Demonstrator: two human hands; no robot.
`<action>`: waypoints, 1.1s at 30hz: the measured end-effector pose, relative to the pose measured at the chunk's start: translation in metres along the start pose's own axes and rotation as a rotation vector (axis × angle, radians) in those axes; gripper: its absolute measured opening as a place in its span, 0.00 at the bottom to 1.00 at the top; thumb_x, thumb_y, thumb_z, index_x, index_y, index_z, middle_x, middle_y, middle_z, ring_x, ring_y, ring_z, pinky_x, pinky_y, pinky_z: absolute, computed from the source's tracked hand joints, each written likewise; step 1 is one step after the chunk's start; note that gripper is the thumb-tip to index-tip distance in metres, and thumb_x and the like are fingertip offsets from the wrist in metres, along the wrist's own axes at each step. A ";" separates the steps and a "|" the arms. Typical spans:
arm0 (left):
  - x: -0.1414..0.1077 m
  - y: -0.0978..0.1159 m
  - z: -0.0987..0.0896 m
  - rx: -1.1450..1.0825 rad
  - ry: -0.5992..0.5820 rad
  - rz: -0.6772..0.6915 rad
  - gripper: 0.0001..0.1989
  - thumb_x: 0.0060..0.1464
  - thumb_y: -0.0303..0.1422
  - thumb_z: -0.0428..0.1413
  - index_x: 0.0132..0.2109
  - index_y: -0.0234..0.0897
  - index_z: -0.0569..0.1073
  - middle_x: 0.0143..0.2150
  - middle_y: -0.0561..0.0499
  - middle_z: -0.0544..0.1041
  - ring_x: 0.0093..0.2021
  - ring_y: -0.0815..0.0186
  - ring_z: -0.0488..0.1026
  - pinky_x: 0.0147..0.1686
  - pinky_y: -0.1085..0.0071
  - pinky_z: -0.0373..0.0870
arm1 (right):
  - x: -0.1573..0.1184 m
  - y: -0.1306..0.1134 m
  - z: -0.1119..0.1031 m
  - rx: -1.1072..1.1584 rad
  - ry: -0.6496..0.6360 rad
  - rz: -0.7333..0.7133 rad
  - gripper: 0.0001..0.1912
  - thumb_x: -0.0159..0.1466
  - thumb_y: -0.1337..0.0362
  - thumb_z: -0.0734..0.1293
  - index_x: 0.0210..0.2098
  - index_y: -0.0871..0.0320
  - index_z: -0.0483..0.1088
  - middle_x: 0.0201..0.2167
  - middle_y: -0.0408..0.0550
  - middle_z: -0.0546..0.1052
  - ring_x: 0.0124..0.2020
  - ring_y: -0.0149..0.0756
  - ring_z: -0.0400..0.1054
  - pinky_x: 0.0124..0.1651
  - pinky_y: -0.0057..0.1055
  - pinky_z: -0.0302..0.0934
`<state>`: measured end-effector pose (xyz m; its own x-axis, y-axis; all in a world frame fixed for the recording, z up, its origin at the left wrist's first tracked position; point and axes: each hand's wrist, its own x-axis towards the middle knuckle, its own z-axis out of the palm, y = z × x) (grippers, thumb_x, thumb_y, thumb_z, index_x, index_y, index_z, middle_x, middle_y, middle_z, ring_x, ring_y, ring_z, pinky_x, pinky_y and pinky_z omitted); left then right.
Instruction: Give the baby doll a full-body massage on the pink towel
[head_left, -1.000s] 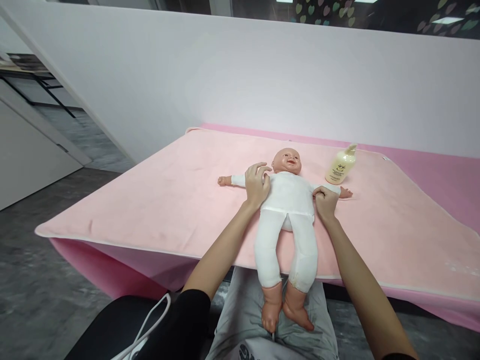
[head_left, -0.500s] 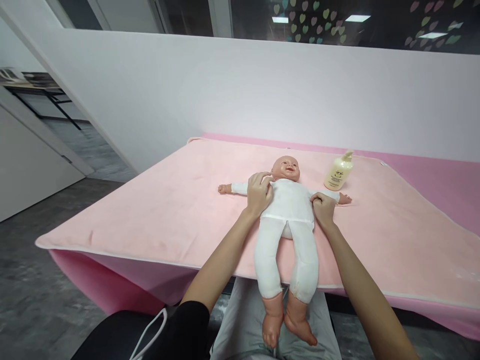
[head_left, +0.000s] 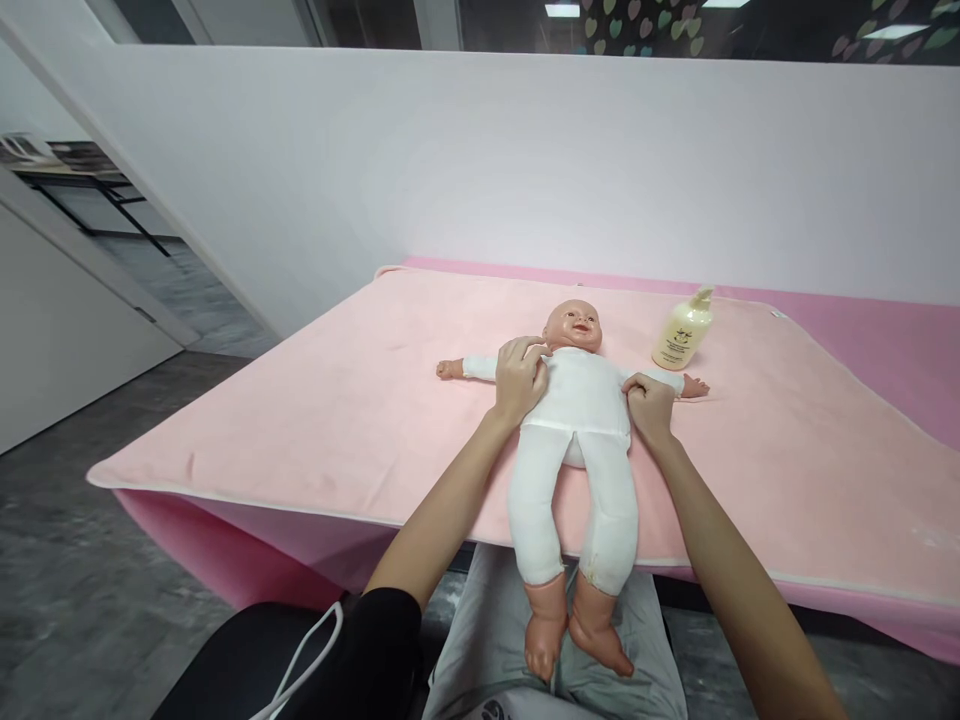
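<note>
A baby doll [head_left: 576, 390] with a cloth body and bare plastic head, hands and feet lies on its back. Its arms stretch out sideways, and its feet hang past the near edge of the pink blanket [head_left: 352, 400]. My left hand [head_left: 520, 378] is curled over the doll's shoulder and upper arm on the left, fingertips near its neck. On the other side my right hand [head_left: 649, 402] is closed at the doll's upper arm, close to the armpit. What lies inside my right fingers is mostly hidden.
A pale yellow pump bottle [head_left: 681, 330] stands just beyond the doll's arm on the right. Behind the blanket rises a white wall [head_left: 480, 160]. A white cable [head_left: 304, 650] runs by my left sleeve. The blanket's front edge is close to my lap.
The view has tilted slightly down, so the wall's top edge sits higher in the picture. Both hands keep their places on the doll, with little visible change.
</note>
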<state>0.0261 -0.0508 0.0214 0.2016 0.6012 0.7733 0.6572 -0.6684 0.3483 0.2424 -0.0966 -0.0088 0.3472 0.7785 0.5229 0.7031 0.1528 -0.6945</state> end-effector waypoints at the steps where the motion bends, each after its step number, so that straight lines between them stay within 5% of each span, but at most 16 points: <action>1: 0.000 0.000 0.000 0.003 0.000 0.000 0.10 0.50 0.23 0.47 0.35 0.40 0.71 0.44 0.49 0.73 0.46 0.61 0.67 0.48 0.63 0.61 | 0.000 0.000 0.000 -0.004 -0.004 -0.004 0.13 0.45 0.67 0.53 0.17 0.58 0.68 0.18 0.46 0.72 0.22 0.34 0.62 0.28 0.29 0.52; 33: -0.001 -0.001 0.002 0.007 0.009 0.039 0.10 0.50 0.21 0.48 0.35 0.39 0.70 0.42 0.50 0.74 0.44 0.63 0.68 0.46 0.64 0.62 | 0.001 -0.003 -0.003 -0.096 -0.080 0.018 0.12 0.47 0.71 0.54 0.19 0.58 0.67 0.20 0.46 0.72 0.23 0.34 0.61 0.30 0.29 0.51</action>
<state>0.0265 -0.0497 0.0186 0.2203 0.5709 0.7909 0.6541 -0.6879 0.3144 0.2424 -0.0983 -0.0054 0.3128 0.8272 0.4668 0.7544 0.0823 -0.6512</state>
